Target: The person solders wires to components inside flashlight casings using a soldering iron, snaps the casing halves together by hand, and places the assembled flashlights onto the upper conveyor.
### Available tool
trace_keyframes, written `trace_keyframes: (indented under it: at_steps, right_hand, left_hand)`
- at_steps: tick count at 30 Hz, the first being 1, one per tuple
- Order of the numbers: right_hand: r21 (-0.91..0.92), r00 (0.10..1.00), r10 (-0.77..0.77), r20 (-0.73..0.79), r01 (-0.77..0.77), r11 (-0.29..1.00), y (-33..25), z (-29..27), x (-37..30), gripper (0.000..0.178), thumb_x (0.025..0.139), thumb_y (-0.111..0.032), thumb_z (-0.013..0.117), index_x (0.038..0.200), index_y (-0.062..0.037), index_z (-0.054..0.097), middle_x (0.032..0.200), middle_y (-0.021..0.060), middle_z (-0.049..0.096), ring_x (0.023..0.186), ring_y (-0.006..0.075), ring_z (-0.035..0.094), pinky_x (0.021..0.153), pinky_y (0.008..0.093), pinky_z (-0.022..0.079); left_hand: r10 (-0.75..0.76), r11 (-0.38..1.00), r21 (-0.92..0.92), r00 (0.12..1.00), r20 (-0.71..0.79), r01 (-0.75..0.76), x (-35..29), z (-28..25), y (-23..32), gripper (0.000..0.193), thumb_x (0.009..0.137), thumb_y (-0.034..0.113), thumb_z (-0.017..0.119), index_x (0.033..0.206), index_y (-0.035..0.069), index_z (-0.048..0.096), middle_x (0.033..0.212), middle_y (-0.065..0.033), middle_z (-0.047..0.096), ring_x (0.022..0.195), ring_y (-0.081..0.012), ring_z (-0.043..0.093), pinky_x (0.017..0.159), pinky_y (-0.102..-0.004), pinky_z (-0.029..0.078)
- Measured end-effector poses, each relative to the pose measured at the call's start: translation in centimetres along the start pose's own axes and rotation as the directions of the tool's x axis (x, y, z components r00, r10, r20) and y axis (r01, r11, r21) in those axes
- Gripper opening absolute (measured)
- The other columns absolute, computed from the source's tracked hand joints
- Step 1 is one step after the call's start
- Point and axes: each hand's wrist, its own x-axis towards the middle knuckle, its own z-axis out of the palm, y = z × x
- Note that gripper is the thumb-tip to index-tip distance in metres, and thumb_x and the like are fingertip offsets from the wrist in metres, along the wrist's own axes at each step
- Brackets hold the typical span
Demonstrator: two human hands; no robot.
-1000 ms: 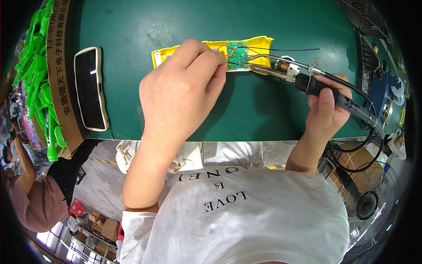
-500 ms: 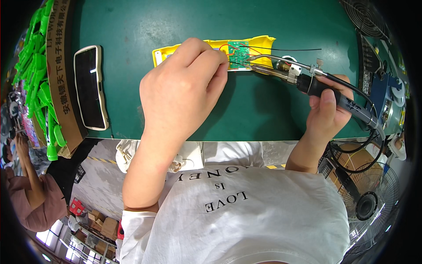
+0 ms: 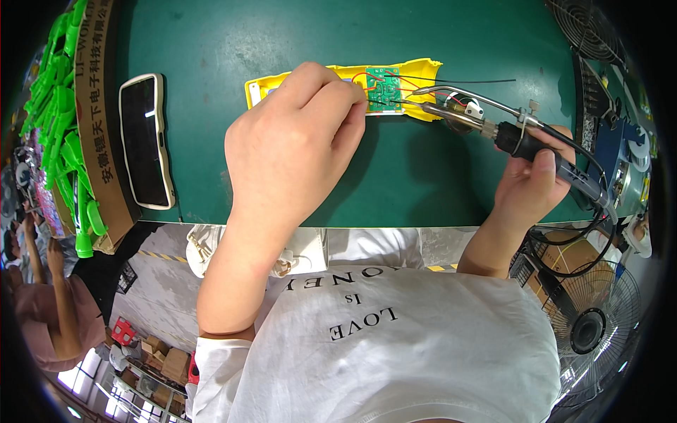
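A yellow plastic housing [image 3: 421, 69] lies on the green table, with a small green circuit board [image 3: 381, 83] inside and red and black wires attached. Over the housing's left part, my left hand [image 3: 293, 137] is closed in a pinch at the board's left edge. A short black wire [image 3: 376, 102] runs from its fingertips onto the board; the hand hides what lies beneath. My right hand [image 3: 536, 173] grips a soldering iron [image 3: 518, 141] with a metal solder-feed tube [image 3: 471, 97] clamped along it. The iron's tip points left, just off the board's right edge.
A small white part with a metal cylinder [image 3: 471, 107] sits behind the iron. On the left are a phone [image 3: 146, 141] and a cardboard box [image 3: 106, 134] with green plastic pieces [image 3: 63, 134]. Black cables [image 3: 608, 233] hang at right, near a fan [image 3: 589, 330].
My right hand has drawn the soldering iron back to the right, so its tip has come away from the board. My left hand has stayed in place.
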Motion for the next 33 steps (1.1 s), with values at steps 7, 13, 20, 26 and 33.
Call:
trace_keyframes:
  at_steps: [7, 13, 20, 26, 33]
  right_hand:
    - [0.113, 0.975, -0.047, -0.216, 0.073, 0.991, 0.7, 1.6, 0.5, 0.024, 0.077, -0.018, 0.053, 0.081, 0.0060, 0.052, 0.081, 0.0058, 0.044, 0.053, 0.0066, 0.043, 0.045, 0.0181, 0.039]
    - [0.208, 0.988, 0.014, -0.156, 0.019, 0.978, 2.3, -1.9, -0.3, 0.031, 0.083, -0.026, 0.050, 0.091, 0.0044, 0.050, 0.081, 0.0083, 0.046, 0.056, 0.0119, 0.048, 0.055, 0.0319, 0.049]
    - [0.312, 0.999, 0.017, -0.036, -0.005, 0.950, 2.4, -2.7, -0.6, 0.030, 0.085, -0.025, 0.046, 0.094, 0.0034, 0.048, 0.073, 0.0078, 0.048, 0.058, 0.0135, 0.050, 0.060, 0.0323, 0.048]
    - [0.307, 0.994, 0.071, -0.087, -0.041, 0.951, 2.7, -2.0, -0.5, 0.026, 0.085, -0.019, 0.044, 0.092, 0.0060, 0.047, 0.090, 0.0096, 0.045, 0.074, 0.0210, 0.056, 0.061, 0.0326, 0.049]
    - [0.273, 0.994, 0.000, -0.112, 0.031, 0.961, 1.2, -1.2, 0.1, 0.026, 0.085, -0.019, 0.043, 0.092, 0.0051, 0.047, 0.075, 0.0074, 0.044, 0.061, 0.0138, 0.049, 0.058, 0.0320, 0.048]
  left_hand:
    - [0.006, 0.997, 0.070, 1.000, 0.010, -0.007, -0.1, -0.8, -0.1, 0.011, 0.064, 0.006, 0.066, 0.072, 0.010, 0.059, 0.074, -0.0006, 0.058, 0.051, -0.0148, 0.053, 0.045, -0.0243, 0.042]
    - [-0.022, 0.998, 0.062, 0.995, -0.102, 0.029, -0.9, -4.0, 0.3, 0.016, 0.065, 0.006, 0.066, 0.080, 0.008, 0.060, 0.077, -0.0014, 0.059, 0.052, -0.0139, 0.053, 0.046, -0.0238, 0.042]
    - [-0.330, 0.811, 0.211, 0.726, -0.604, 0.545, -5.1, -14.5, -6.1, 0.016, 0.074, 0.011, 0.062, 0.087, 0.003, 0.060, 0.081, -0.0044, 0.060, 0.059, -0.0094, 0.050, 0.053, -0.0214, 0.041]
    - [-0.634, 0.568, 0.296, 0.638, -0.437, 0.768, -6.6, -18.7, -14.7, 0.039, 0.073, 0.021, 0.064, 0.105, 0.001, 0.053, 0.090, -0.0093, 0.062, 0.082, -0.0189, 0.059, 0.068, -0.0280, 0.045]
    - [-0.459, 0.769, 0.316, 0.824, -0.334, 0.556, -5.4, -19.8, -14.2, 0.041, 0.069, 0.011, 0.067, 0.105, -0.001, 0.051, 0.093, -0.0119, 0.058, 0.086, -0.0164, 0.055, 0.077, -0.0267, 0.042]
